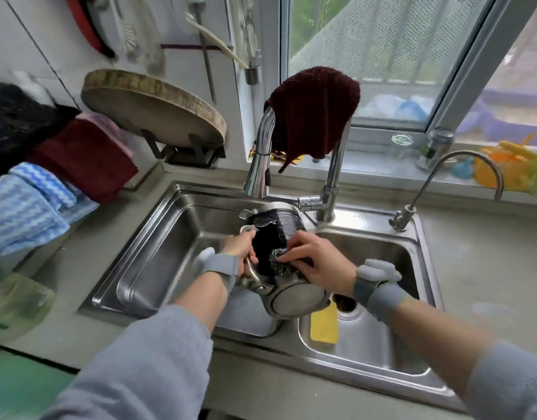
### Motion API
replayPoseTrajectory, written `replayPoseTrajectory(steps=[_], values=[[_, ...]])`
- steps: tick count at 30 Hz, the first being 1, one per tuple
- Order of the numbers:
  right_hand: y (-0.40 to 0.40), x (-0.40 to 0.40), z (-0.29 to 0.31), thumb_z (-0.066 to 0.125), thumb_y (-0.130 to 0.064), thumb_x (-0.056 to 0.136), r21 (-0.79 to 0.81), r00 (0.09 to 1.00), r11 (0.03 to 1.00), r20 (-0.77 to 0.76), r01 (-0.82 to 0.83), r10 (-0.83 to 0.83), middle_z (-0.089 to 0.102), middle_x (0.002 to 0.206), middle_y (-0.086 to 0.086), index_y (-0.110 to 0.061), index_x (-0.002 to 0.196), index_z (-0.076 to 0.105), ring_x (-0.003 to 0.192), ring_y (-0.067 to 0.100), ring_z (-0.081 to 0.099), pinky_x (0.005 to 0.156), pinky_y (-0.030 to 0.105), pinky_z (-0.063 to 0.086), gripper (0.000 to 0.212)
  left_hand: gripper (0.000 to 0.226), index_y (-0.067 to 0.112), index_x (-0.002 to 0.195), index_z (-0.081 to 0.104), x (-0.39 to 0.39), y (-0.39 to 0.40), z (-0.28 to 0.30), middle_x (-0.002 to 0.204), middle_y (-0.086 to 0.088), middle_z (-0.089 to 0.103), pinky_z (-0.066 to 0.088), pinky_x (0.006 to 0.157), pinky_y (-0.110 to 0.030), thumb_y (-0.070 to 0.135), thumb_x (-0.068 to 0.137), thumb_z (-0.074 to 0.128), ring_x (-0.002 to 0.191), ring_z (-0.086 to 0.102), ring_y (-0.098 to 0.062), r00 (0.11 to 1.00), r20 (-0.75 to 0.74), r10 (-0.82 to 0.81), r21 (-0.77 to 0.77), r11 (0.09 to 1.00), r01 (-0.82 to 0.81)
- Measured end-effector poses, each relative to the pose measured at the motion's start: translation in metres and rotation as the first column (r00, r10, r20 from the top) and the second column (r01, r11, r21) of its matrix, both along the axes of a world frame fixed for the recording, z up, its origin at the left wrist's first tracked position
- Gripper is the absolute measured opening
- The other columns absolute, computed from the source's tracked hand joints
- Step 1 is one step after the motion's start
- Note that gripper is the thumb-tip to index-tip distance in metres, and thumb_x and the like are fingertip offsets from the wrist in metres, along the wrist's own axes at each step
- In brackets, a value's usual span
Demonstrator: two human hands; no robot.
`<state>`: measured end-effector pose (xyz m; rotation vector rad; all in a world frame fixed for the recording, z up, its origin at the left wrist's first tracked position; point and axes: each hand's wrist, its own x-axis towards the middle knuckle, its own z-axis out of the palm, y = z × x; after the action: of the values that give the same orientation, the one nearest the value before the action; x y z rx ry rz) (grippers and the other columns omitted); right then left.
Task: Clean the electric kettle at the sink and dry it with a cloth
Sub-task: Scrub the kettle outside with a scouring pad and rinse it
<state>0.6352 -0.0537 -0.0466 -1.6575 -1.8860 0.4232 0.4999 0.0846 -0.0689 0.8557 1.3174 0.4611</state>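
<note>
1. The left hand (241,248) reaches forward from a grey sleeve, with a grey strap at the wrist. Its fingers are curled around the metal handle of the kettle (279,253), so this grip is closed on the kettle.
2. The right hand (317,257) comes in from the right side, also with a grey wrist strap. Its fingers are bent and pinch a steel scourer (276,259), pressing it on the dark body of the kettle.
3. The kettle lies on its side above the divider of the double sink (146,268), under the spout of the tall faucet (259,159). Its round metal base points toward the person.
4. A dark red cloth (315,110) hangs over the arch of the faucet.
5. A yellow sponge (325,325) lies in the right basin, near the drain.
6. Small writing is stamped on the sink rim behind the faucet, but it is too small to read.
7. Folded blue and red towels (49,183) lie on the bench at the left.
</note>
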Motion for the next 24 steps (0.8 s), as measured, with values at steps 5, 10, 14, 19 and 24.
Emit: replayPoseTrajectory(steps=[5,10,14,19,24], values=[[-0.018,0.019,-0.041,0.060,0.001,0.085,-0.043,0.891,0.898,-0.113,0.437,-0.439,0.064,0.095,0.012,-0.010,0.100,0.075,0.091,0.029,0.063,0.082,0.025,0.045,0.024,0.018,0.012,0.077,0.055,-0.009,-0.014,-0.027,0.039,0.001,0.033,0.025,0.030,-0.010,0.009,0.094,0.051,0.022,0.026,-0.005,0.994,0.029,0.109,-0.088,0.990,-0.106],[-0.019,-0.011,-0.039,0.061,-0.004,0.085,0.024,0.977,0.988,-0.156,0.153,-0.148,0.061,0.096,0.003,-0.016,0.099,0.076,0.086,0.008,0.053,0.079,0.007,0.037,0.024,0.021,0.019,0.090,0.059,-0.028,-0.010,-0.038,0.034,0.009,0.025,0.021,0.028,-0.010,0.008,0.097,0.043,0.024,0.023,-0.002,0.996,0.076,0.043,-0.099,0.994,-0.035],[-0.021,0.000,-0.058,0.059,0.000,0.089,-0.090,0.851,0.919,-0.352,0.383,-0.389,0.060,0.098,0.003,-0.012,0.104,0.074,0.077,0.001,0.054,0.074,0.013,0.039,0.025,0.032,0.018,0.067,0.034,-0.048,-0.004,-0.054,0.033,0.010,0.021,0.017,0.027,-0.010,0.006,0.095,0.042,0.023,0.019,-0.002,0.996,0.085,-0.021,-0.162,0.986,0.035],[0.020,0.003,-0.077,0.058,-0.001,0.088,-0.158,0.787,0.865,-0.360,0.477,-0.500,0.063,0.097,0.008,-0.009,0.105,0.073,0.086,0.016,0.059,0.077,0.009,0.037,0.024,0.045,0.022,0.052,0.025,-0.073,0.008,-0.079,0.030,0.009,0.019,0.012,0.025,-0.010,0.008,0.093,0.035,0.020,0.018,-0.003,0.982,0.173,-0.071,-0.354,0.927,0.129],[0.049,-0.006,-0.082,0.056,-0.004,0.089,-0.222,0.733,0.806,-0.334,0.549,-0.592,0.061,0.103,0.011,-0.012,0.109,0.072,0.093,0.020,0.058,0.078,0.007,0.036,0.026,0.040,0.021,0.058,0.023,-0.085,0.014,-0.097,0.028,0.008,0.020,0.013,0.023,-0.009,0.010,0.096,0.027,0.018,0.020,-0.003,0.978,0.197,-0.076,-0.452,0.878,0.159]])
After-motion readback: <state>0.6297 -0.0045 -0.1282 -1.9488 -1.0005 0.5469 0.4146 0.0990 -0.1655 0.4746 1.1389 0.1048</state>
